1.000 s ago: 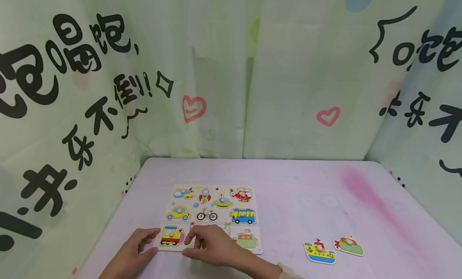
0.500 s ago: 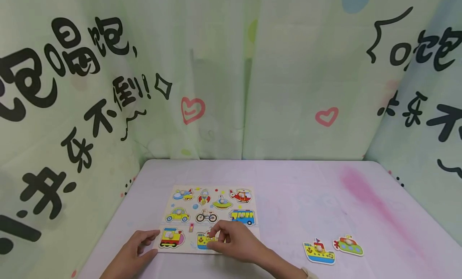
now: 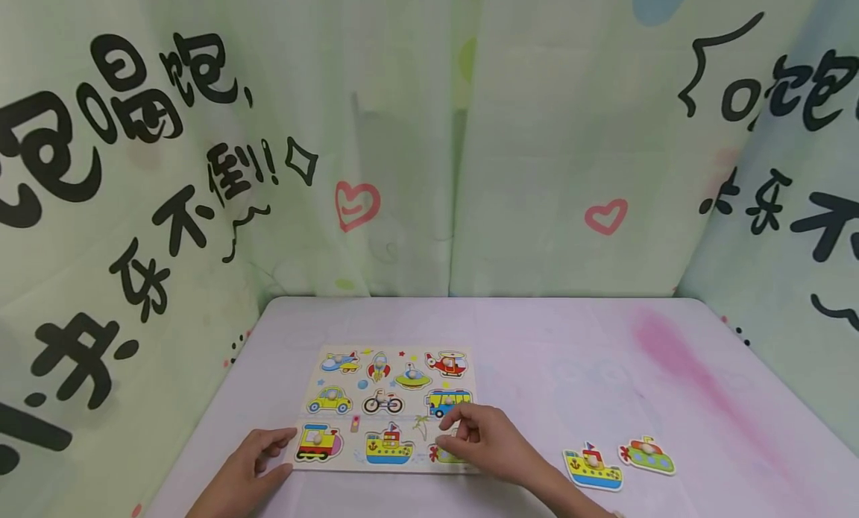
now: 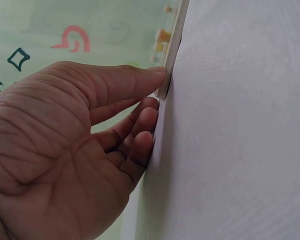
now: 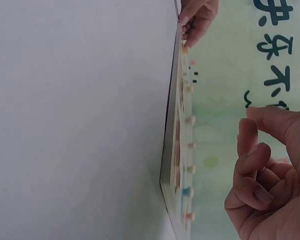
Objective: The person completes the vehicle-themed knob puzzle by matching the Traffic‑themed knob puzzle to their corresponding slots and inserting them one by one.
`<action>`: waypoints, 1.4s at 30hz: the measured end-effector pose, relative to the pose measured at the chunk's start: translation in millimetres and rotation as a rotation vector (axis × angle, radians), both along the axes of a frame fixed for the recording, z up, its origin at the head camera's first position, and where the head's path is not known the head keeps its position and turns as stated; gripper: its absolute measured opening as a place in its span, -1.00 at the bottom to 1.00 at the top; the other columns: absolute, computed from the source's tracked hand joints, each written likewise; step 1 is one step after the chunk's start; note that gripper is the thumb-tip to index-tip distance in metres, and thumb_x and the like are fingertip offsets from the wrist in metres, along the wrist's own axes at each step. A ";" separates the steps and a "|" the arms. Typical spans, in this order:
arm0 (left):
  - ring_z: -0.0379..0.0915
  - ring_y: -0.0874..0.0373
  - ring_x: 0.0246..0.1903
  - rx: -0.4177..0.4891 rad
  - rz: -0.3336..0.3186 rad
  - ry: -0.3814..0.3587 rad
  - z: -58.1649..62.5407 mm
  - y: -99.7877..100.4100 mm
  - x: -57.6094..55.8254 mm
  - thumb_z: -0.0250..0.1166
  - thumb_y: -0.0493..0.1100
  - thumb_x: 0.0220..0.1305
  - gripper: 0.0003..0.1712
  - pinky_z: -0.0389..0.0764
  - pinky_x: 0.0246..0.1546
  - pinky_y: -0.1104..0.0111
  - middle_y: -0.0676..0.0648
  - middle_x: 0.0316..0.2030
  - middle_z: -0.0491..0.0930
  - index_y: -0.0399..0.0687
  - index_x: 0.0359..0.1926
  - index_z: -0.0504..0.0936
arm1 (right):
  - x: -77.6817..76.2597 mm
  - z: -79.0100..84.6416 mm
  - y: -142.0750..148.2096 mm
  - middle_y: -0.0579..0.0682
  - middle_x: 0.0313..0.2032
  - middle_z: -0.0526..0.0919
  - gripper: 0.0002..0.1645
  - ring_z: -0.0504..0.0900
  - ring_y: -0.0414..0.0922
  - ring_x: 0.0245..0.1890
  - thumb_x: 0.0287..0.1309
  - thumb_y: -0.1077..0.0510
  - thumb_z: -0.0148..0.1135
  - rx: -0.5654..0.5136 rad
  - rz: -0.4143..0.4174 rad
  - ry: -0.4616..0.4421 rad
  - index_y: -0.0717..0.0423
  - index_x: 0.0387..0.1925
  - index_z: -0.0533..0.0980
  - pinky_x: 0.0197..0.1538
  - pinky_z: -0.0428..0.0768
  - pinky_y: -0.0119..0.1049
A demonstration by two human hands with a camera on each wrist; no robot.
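Observation:
A wooden knob puzzle board (image 3: 353, 447) with vehicle pictures lies at the left of the table. My left hand (image 3: 247, 469) is at its near left corner, index finger and thumb touching the edge; in the left wrist view the thumb (image 4: 140, 80) presses there. Over the board's near right corner hovers my right hand (image 3: 495, 445), fingers loosely bent and holding nothing, partly covering the submarine picture. The train piece (image 3: 318, 443) sits in the bottom row beside the boat picture (image 3: 389, 447). A boat piece (image 3: 593, 467) and a submarine piece (image 3: 646, 456) lie loose to the right.
The purplish table (image 3: 537, 354) has a pink smear at its right. Pale green curtains (image 3: 523, 168) with black lettering and hearts surround it on the far side and both flanks. Small knobs (image 5: 190, 120) stand up from the board in the right wrist view.
My right hand has moved rightward from beside the train piece, past the boat picture, to the submarine picture, uncovering the boat. My left hand has stayed at the board's corner.

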State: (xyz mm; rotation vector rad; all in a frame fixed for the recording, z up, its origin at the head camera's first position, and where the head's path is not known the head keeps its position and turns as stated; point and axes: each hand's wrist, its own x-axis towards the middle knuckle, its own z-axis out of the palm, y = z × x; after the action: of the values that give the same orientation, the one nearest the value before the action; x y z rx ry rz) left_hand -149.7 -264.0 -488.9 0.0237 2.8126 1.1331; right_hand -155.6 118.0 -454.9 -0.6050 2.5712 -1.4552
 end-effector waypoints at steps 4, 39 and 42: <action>0.38 0.17 -0.06 0.007 -0.002 0.000 -0.7 -0.4 0.4 0.48 -0.23 0.22 -0.41 0.50 -0.12 0.42 0.03 0.02 0.51 -0.12 0.27 0.56 | 2.0 1.6 10.9 -0.16 -0.55 0.53 -0.68 0.34 -0.37 -0.63 0.26 0.00 0.42 0.006 -0.029 -0.004 0.16 -0.17 0.61 -0.50 0.34 -0.48; 0.38 0.24 -0.09 0.001 -0.032 0.012 -5.6 -5.3 -0.8 0.48 -0.22 0.21 -0.39 0.49 -0.15 0.46 0.03 0.01 0.50 -0.11 0.28 0.55 | 31.0 6.4 102.7 -0.15 -0.56 0.51 -0.67 0.31 -0.37 -0.67 0.25 0.02 0.44 0.067 -0.219 0.010 0.18 -0.14 0.60 -0.56 0.35 -0.44; 0.38 0.23 -0.09 -0.002 -0.037 0.012 -5.0 -5.7 -1.1 0.48 -0.22 0.21 -0.38 0.49 -0.16 0.45 0.02 0.01 0.50 -0.13 0.29 0.54 | 33.2 5.8 110.2 -0.17 -0.56 0.51 -0.67 0.30 -0.38 -0.67 0.27 0.02 0.41 0.073 -0.216 0.025 0.19 -0.13 0.60 -0.54 0.37 -0.43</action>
State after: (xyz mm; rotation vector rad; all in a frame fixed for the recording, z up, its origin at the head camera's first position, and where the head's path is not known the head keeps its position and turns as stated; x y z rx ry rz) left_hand -150.8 -269.6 -493.9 0.0830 2.8112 1.1266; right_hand -122.4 228.1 -449.1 -0.3469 2.7686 -1.4127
